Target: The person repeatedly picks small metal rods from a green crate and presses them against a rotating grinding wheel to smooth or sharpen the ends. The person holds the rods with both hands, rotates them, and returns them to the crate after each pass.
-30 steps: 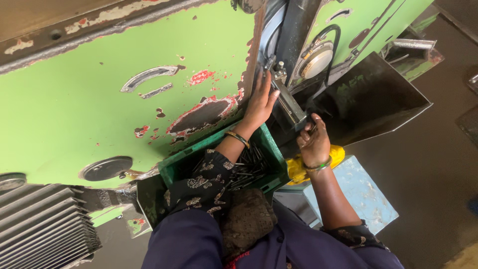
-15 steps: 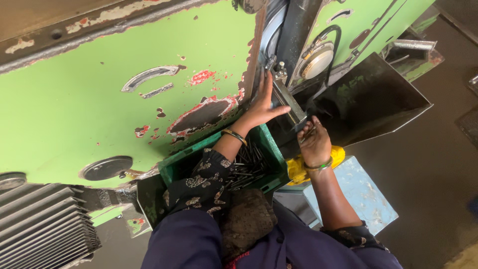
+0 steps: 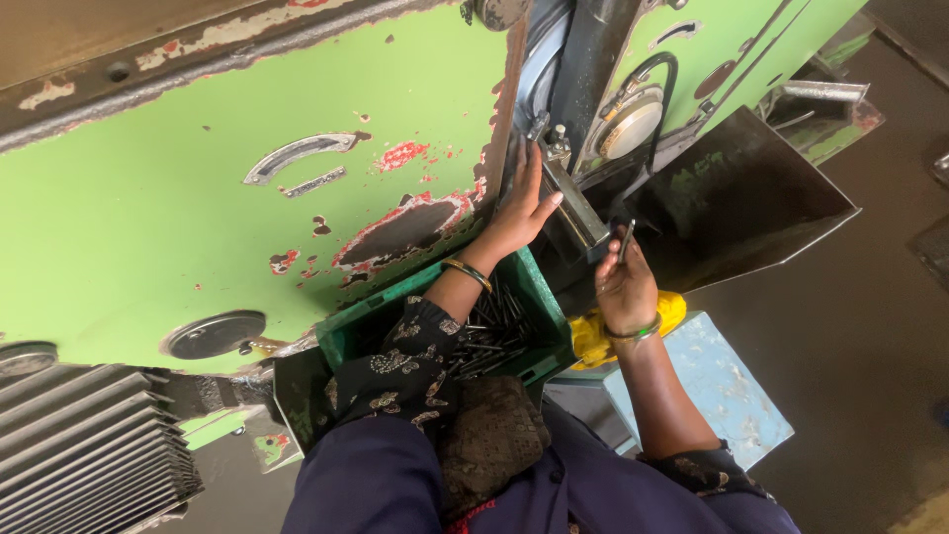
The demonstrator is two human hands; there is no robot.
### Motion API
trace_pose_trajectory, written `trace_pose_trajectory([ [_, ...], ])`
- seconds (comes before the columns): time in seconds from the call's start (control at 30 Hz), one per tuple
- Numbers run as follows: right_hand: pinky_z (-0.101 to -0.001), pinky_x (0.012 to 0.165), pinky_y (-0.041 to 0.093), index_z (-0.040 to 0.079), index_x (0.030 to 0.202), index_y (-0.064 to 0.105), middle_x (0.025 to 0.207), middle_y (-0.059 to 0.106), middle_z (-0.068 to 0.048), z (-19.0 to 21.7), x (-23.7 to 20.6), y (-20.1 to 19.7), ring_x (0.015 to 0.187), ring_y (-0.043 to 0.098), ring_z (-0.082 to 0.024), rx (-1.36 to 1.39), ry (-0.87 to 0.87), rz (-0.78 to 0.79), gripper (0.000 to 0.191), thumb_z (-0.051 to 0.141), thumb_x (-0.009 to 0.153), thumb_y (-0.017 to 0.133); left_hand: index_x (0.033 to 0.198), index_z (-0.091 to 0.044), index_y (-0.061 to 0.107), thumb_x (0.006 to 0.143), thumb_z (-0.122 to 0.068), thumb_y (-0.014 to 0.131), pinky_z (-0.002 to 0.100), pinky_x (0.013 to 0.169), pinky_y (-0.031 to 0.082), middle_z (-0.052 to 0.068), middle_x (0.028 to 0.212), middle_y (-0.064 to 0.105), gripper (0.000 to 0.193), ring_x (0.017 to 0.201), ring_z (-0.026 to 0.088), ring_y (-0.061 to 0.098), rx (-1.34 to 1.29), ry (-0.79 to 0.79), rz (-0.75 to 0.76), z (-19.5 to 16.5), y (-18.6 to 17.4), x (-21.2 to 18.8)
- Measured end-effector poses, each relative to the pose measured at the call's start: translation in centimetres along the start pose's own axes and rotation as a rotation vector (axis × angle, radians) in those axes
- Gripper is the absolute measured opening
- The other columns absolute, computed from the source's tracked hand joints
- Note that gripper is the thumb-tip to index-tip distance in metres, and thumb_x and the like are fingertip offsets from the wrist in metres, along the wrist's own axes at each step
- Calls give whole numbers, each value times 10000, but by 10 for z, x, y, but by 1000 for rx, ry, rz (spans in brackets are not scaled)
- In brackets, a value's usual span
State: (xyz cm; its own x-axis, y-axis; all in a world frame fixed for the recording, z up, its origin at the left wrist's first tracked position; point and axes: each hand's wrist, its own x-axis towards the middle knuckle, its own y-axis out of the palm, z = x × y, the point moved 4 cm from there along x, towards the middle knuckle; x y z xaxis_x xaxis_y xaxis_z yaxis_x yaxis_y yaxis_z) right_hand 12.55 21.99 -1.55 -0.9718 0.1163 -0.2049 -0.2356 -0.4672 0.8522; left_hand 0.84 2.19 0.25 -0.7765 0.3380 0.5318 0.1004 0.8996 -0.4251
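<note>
Left hand [image 3: 519, 213] raised against the edge of the green machine panel [image 3: 198, 188], fingers [image 3: 531, 170] spread and laid flat on the chipped paint, thumb resting against the metal block [image 3: 573, 203] that juts from the machine's dark slot; nothing gripped. Bangle seen at that wrist. Right hand [image 3: 625, 287] held just right of the block's lower end, fingers curled closed round a thin dark metal pin [image 3: 626, 237], pin pointing up and tilted slightly, its tip near the block but not clearly touching. Green band at the right wrist. Green plastic crate [image 3: 529, 282] sat below the left forearm, tight against the machine's lower edge, loaded with many similar dark pins [image 3: 489, 336] lying loosely heaped. Yellow cloth [image 3: 593, 341] bunched just right of the crate, beneath the right wrist, beside a pale blue box [image 3: 712, 381] on the floor. Dark metal chute [image 3: 741, 198] angled outward to the right of the slot. Round metal fitting with black hose [image 3: 633, 119] mounted above the block. Grey ribbed motor housing [image 3: 79, 445] noted at lower left.
</note>
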Motion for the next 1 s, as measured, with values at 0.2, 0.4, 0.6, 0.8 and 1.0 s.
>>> trace_pose_trajectory([
  [0.2,-226,511,402,131,1531,446,792,559,2,1,-29,40,596,481,-92,-313,-7,273,474,297,1088,481,1670,-47,-15,1064,-439,559,518,1308,209,300,1741,-60,922,1633,455,50,-19,-47,-28,-1,2,-1],
  [0.4,-206,470,328,148,1582,390,668,493,2,2,-36,58,513,400,-73,-376,37,301,515,289,1099,498,1597,-58,-205,696,-739,782,602,1221,184,342,1674,-130,1500,1555,520,-46,13,-202,157,1,5,2],
  [0.6,-212,453,326,178,1636,294,624,456,0,-1,-44,66,459,368,-70,-483,17,368,600,249,1083,515,1580,-71,-255,616,-774,811,623,1220,169,343,1662,-199,1600,1557,521,-91,27,-201,178,-3,4,5],
  [0.8,-226,476,358,133,1636,206,760,612,-78,-3,-43,70,505,427,-100,-677,55,282,690,386,1056,483,1566,-59,-262,631,-761,828,608,1226,142,347,1642,-206,1598,1548,512,-97,8,-229,201,-5,4,3],
  [1.0,-223,475,349,109,1634,232,797,628,-71,-4,-41,65,495,417,-94,-597,37,274,729,509,1060,439,1624,-73,-165,918,-604,683,580,1259,181,305,1694,-204,1224,1579,503,-37,-13,-105,116,5,0,0],
])
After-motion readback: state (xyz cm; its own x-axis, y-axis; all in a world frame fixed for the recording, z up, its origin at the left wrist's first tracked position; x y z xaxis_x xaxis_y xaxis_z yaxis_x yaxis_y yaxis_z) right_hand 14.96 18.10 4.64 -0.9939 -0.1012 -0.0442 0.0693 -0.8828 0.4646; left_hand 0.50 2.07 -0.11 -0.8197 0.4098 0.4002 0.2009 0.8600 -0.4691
